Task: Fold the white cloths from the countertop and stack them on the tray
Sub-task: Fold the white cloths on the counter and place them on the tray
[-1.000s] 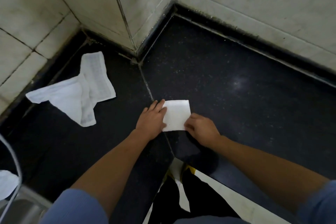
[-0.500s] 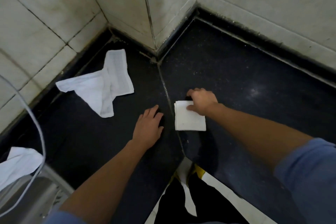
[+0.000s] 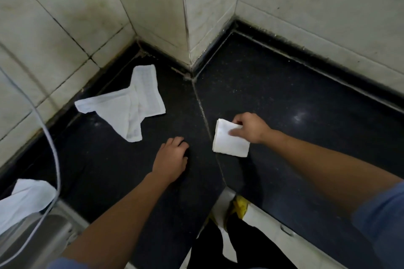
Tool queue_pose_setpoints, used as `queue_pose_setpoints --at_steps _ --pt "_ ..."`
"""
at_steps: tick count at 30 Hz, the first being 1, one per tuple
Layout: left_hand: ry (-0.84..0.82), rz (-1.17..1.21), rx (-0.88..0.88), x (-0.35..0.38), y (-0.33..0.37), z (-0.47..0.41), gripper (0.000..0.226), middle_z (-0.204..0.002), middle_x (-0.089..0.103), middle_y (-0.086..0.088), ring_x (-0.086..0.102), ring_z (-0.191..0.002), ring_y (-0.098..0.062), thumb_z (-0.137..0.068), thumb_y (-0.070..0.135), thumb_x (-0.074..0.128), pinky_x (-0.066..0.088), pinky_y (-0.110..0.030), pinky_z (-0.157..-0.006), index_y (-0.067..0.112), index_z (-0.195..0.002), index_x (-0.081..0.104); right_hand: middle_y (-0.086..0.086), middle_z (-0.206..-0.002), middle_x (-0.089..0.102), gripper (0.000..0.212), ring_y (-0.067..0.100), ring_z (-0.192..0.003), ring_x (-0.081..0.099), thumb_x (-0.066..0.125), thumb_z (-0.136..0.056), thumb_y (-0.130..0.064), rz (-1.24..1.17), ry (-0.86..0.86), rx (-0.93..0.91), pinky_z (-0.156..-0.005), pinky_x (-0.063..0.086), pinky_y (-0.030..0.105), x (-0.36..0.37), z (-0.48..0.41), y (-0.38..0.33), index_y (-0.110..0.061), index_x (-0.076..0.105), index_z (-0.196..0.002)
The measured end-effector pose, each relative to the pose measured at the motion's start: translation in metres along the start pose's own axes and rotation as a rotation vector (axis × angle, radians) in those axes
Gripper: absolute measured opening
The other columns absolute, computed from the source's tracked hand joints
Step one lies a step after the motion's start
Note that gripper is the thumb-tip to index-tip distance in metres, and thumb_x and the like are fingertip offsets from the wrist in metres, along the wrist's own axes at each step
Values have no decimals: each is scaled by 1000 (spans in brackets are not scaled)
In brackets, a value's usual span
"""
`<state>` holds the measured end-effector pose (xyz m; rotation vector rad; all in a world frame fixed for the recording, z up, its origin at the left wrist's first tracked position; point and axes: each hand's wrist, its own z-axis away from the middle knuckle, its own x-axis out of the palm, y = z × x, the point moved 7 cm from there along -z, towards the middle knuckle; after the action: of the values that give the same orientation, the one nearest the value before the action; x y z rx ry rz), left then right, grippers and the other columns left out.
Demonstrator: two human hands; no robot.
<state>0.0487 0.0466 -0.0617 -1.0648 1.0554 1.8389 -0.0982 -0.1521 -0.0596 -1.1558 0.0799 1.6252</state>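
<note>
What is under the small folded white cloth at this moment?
Black countertop shows all around the folded cloth. The right hand pinches its far edge. The surface directly beneath is covered, so whether the cloth lies flat or is lifted cannot be told.

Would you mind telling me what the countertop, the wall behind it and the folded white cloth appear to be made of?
The countertop looks like polished dark stone: speckled, with a glossy light reflection. The wall seems pale tile, given dark grout lines. The folded white cloth is probably woven cotton, with soft layered edges.
</note>
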Motion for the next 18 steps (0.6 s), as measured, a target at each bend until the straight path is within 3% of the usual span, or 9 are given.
queue_pose_setpoints --at_steps 5,8,12,18 --pt "3 -78 158 -23 37 -26 37 -126 52 1 47 -116 -20 -90 23 56 41 -33 -95 19 -127 54 -4 -83 64 28 16 -76 59 58 -87 -55 59 209 -60 -66 47 37 -35 58 13 -28 60 -82" --pt "12 -98 240 -38 73 -38 36 -123 52 -1 48 -114 -21 -91 21 56 43 -35 -94 19 -126 54 -4 -96 65 37 20 -87 60 48 -92 -53 168 359 -84 -71 48 37 -58 98 28 -21 65 -97" --pt "54 -153 386 -55 137 -40 35 -121 53 -2 50 -112 -21 -92 21 55 44 -36 -92 17 -126 54 -4 -110 65 31 22 -99 61 47 -96 -44 250 476 -62 -74 48 36 -82 154 64 -25 61 -115" --pt "100 -263 568 -64 257 -23 34 -122 52 -1 50 -113 -20 -95 26 49 43 -34 -92 18 -128 51 -6 -108 61 26 19 -96 60 49 -97 -41 318 635 39 -65 35 28 -102 256 127 -26 61 -114"
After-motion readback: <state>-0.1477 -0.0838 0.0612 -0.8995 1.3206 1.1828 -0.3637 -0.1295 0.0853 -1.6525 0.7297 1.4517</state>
